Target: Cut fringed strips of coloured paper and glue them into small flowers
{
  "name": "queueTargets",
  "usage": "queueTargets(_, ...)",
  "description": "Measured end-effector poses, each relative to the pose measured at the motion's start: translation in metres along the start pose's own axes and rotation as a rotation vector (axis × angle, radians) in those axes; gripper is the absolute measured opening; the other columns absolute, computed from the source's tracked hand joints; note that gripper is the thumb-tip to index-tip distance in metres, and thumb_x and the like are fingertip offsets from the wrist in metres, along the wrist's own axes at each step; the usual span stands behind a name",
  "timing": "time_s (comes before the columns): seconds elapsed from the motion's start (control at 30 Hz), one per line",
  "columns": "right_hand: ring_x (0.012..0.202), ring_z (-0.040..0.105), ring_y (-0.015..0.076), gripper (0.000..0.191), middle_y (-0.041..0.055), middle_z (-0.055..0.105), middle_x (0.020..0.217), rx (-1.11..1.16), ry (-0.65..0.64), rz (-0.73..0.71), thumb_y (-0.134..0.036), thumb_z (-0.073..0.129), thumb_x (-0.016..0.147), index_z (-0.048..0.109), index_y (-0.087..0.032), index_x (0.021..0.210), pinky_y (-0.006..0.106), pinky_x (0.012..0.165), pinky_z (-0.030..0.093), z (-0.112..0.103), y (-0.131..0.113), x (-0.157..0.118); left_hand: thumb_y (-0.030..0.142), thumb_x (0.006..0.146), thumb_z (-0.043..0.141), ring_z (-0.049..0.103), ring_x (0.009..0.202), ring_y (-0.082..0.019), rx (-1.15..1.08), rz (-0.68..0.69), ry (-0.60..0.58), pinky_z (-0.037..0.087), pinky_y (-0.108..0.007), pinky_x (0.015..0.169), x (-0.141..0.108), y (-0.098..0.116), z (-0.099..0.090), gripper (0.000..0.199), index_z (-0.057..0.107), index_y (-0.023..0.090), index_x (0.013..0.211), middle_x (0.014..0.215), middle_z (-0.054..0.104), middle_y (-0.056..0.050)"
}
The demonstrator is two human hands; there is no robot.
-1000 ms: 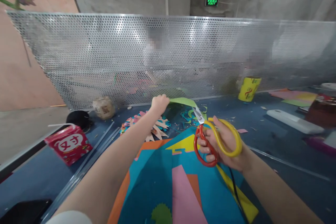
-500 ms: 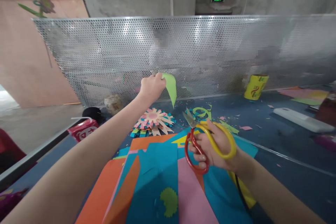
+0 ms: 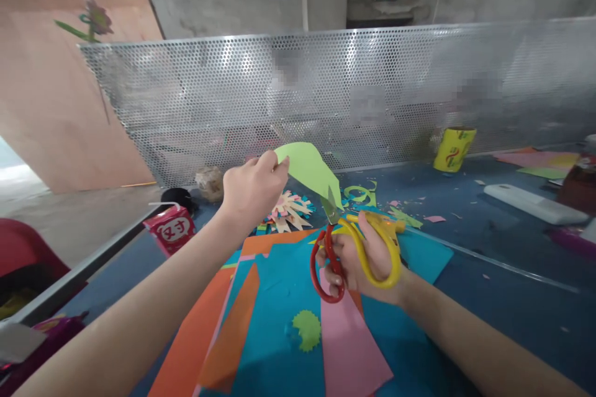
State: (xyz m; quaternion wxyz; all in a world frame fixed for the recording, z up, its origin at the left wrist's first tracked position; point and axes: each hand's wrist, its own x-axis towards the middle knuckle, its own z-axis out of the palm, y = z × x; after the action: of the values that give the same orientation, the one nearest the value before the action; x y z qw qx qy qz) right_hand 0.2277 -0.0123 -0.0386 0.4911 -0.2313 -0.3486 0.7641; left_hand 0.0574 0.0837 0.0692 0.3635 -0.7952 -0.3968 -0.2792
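Note:
My left hand [image 3: 256,186] pinches one end of a light green paper piece [image 3: 307,169] and holds it up above the table. In my right hand [image 3: 363,257] is a pair of scissors [image 3: 331,214] with one yellow and one red handle loop. Their blades point up and meet the lower right corner of the green paper; I cannot tell whether they are cutting into it. Beneath my hands lie coloured sheets: blue paper [image 3: 279,285], a pink strip [image 3: 351,347] and orange paper [image 3: 195,322]. A small green jagged-edged cutout [image 3: 307,330] rests on the blue.
Layered paper rosettes [image 3: 289,209] lie behind the sheets, with green scraps [image 3: 361,194] beside them. A perforated metal screen [image 3: 209,99] borders the back. A yellow can-shaped container [image 3: 454,149], a white long object [image 3: 535,203] and a red drink carton [image 3: 170,229] stand around.
My left hand has turned the green paper to show its broad face and come slightly nearer. The scissors have moved left, and their blades now meet the paper's corner.

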Motion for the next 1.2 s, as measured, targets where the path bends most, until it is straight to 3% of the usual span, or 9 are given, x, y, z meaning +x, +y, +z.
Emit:
queueTargets(0.13, 0.052, 0.053, 0.0153, 0.059, 0.0062, 0.062, 0.083, -0.03, -0.022, -0.068, -0.075, 0.041, 0.079, 0.054, -0.017, 0.085, 0.032, 0.055, 0.042, 0.002, -0.003, -0.002, 0.025, 0.091, 0.046, 0.048, 0.049, -0.012, -0.049, 0.08, 0.12, 0.016, -0.027, 0.04, -0.025, -0.007, -0.012, 0.027, 0.07, 0.021, 0.082, 0.059, 0.054, -0.002)
queueTargets(0.33, 0.047, 0.052, 0.0148, 0.061, 0.0034, 0.06, 0.074, -0.097, -0.056, -0.056, -0.077, 0.044, 0.076, 0.055, -0.017, 0.08, 0.032, 0.049, 0.042, 0.005, 0.007, -0.001, 0.01, 0.082, 0.059, 0.047, 0.046, -0.009, 0.152, 0.371, 0.529, 0.023, -0.025, 0.039, -0.058, -0.022, -0.024, 0.016, 0.071, 0.021, 0.087, 0.055, 0.056, 0.002)
queueTargets(0.47, 0.043, 0.051, 0.0137, 0.066, 0.0003, 0.058, 0.067, -0.132, -0.059, 0.009, -0.083, 0.051, 0.065, 0.05, -0.019, 0.079, 0.029, 0.044, 0.042, 0.006, 0.014, -0.002, 0.008, 0.081, 0.062, 0.049, 0.048, -0.009, 0.211, 0.43, 0.523, 0.027, -0.024, 0.042, -0.076, -0.03, -0.03, 0.013, 0.07, 0.018, 0.079, 0.057, 0.06, 0.002)
queueTargets(0.73, 0.041, 0.053, 0.0137, 0.063, 0.0023, 0.06, 0.066, -0.171, -0.042, 0.178, -0.082, 0.045, 0.071, 0.046, -0.019, 0.074, 0.029, 0.042, 0.045, 0.004, 0.019, -0.004, 0.011, 0.087, 0.052, 0.056, 0.061, -0.018, -0.109, 0.087, -0.043, 0.034, -0.031, 0.056, -0.124, -0.017, -0.005, 0.021, 0.068, 0.021, 0.096, 0.069, 0.065, -0.005)
queueTargets(0.87, 0.04, 0.053, 0.0128, 0.063, 0.0014, 0.06, 0.067, -0.189, -0.014, 0.201, -0.083, 0.041, 0.072, 0.045, -0.02, 0.076, 0.028, 0.041, 0.046, 0.001, 0.021, -0.002, 0.048, 0.073, 0.069, 0.058, 0.075, -0.022, -0.379, 0.007, -0.248, 0.039, -0.029, 0.058, -0.135, 0.007, -0.007, 0.038, 0.064, 0.017, 0.094, 0.087, 0.064, -0.01)
queueTargets(0.97, 0.039, 0.052, 0.0115, 0.063, 0.0012, 0.06, 0.066, -0.207, -0.001, 0.198, -0.083, 0.039, 0.073, 0.044, -0.02, 0.077, 0.026, 0.04, 0.044, -0.001, 0.023, -0.001, 0.049, 0.065, 0.075, 0.048, 0.065, -0.014, -1.489, -0.806, -0.801, 0.031, -0.023, 0.052, -0.129, 0.025, -0.009, 0.035, 0.061, 0.019, 0.077, 0.078, 0.056, -0.003)
queueTargets(1.03, 0.038, 0.052, 0.0115, 0.063, 0.0008, 0.06, 0.065, -0.222, 0.001, 0.196, -0.083, 0.039, 0.073, 0.044, -0.02, 0.079, 0.025, 0.039, 0.043, -0.002, 0.023, -0.001, 0.064, 0.066, 0.065, 0.04, 0.05, -0.012, -1.692, -0.976, -0.978, 0.025, -0.022, 0.043, -0.121, 0.033, -0.002, 0.049, 0.059, 0.016, 0.076, 0.065, 0.052, -0.002)
queueTargets(1.1, 0.037, 0.052, 0.0122, 0.064, 0.0006, 0.059, 0.062, -0.239, -0.01, 0.205, -0.083, 0.045, 0.069, 0.045, -0.02, 0.078, 0.026, 0.038, 0.043, -0.001, 0.024, -0.001, 0.077, 0.07, 0.046, 0.034, 0.043, -0.01, -1.864, -1.124, -1.042, 0.022, -0.021, 0.039, -0.114, 0.037, 0.01, 0.066, 0.058, 0.014, 0.086, 0.062, 0.051, -0.001)
queueTargets(1.2, 0.037, 0.052, 0.0126, 0.065, 0.0011, 0.058, 0.061, -0.259, -0.032, 0.228, -0.083, 0.052, 0.064, 0.046, -0.019, 0.075, 0.027, 0.037, 0.045, 0.002, 0.023, -0.002, 0.074, 0.075, 0.045, 0.029, 0.04, -0.005, -2.074, -1.334, -0.89, 0.023, -0.017, 0.038, -0.113, 0.04, 0.028, 0.059, 0.051, 0.016, 0.086, 0.06, 0.044, 0.004)
